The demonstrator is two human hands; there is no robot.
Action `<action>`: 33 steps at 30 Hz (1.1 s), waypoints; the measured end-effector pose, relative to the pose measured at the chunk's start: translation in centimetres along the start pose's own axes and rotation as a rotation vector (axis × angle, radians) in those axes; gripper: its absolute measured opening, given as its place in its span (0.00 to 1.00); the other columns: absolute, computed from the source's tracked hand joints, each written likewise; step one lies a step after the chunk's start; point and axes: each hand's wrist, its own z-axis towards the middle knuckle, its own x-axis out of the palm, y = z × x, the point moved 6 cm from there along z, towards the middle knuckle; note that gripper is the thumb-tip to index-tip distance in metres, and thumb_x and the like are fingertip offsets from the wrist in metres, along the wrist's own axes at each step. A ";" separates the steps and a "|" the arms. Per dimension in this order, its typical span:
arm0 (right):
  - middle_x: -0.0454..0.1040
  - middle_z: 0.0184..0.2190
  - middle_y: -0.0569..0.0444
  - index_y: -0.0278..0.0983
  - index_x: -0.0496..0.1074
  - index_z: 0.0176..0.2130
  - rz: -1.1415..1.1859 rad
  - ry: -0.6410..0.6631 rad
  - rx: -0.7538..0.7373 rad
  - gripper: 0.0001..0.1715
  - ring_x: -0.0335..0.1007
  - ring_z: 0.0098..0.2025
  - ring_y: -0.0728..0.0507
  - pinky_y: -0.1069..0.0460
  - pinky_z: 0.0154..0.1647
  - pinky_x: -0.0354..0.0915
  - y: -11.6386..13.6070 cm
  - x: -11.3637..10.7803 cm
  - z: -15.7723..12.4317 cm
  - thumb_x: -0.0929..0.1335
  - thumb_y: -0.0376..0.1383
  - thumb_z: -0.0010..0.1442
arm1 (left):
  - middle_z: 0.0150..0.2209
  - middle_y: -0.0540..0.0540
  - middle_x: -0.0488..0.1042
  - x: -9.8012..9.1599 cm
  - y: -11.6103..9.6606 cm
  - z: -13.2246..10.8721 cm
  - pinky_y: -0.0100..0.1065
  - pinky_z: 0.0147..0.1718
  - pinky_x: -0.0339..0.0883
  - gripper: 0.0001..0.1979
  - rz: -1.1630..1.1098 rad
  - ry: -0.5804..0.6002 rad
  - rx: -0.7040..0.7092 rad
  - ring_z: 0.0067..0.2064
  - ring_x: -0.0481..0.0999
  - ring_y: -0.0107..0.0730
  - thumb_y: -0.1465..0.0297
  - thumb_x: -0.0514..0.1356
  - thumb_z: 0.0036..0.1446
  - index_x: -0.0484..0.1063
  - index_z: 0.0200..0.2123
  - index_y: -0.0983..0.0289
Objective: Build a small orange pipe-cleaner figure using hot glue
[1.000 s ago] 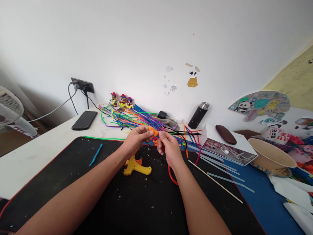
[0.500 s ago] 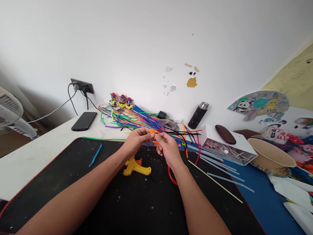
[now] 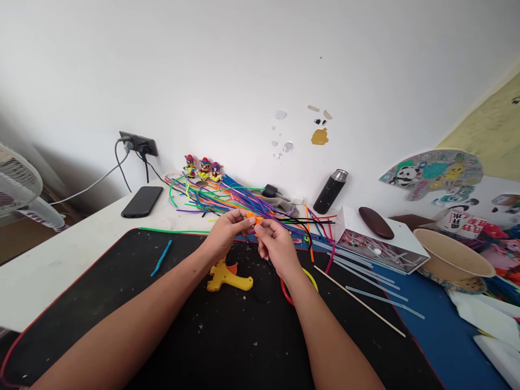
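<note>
Orange piece, pinched in left hand, now shows broader; what right hand holds is unclear.

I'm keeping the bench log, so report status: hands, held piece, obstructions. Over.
Left hand pinching small orange piece; right hand at its edge, grip unclear. Piece partly hidden. Yellow glue gun on black mat, seemingly not in the way.

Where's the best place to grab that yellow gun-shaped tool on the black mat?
Probably by its handle, coming from the right with the right hand. The tool lies on its side on the mat, its slim handle pointing right, while the left forearm crowds the other end.
</note>
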 end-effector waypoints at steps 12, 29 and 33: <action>0.64 0.16 0.65 0.38 0.75 0.42 -0.056 -0.018 -0.012 0.24 0.59 0.15 0.51 0.56 0.14 0.52 0.2 -0.7 0.1 0.73 0.55 0.60 | 0.28 0.49 0.74 0.1 -0.3 -0.2 0.30 0.29 0.64 0.22 0.046 0.086 0.029 0.29 0.70 0.28 0.58 0.75 0.53 0.78 0.45 0.63; 0.68 0.19 0.64 0.38 0.73 0.43 -0.039 -0.054 -0.043 0.26 0.60 0.15 0.51 0.56 0.13 0.52 0.3 -0.5 0.1 0.72 0.57 0.61 | 0.25 0.49 0.74 -0.3 -0.9 -0.2 0.31 0.28 0.62 0.18 0.113 -0.005 0.051 0.27 0.69 0.28 0.55 0.73 0.53 0.77 0.34 0.63; 0.68 0.19 0.64 0.37 0.73 0.44 -0.053 -0.046 -0.035 0.25 0.60 0.15 0.52 0.56 0.14 0.52 0.2 -0.3 0.0 0.72 0.55 0.61 | 0.26 0.49 0.74 -0.1 -0.8 -0.3 0.31 0.28 0.63 0.18 0.117 0.015 0.034 0.28 0.71 0.29 0.56 0.73 0.53 0.76 0.34 0.63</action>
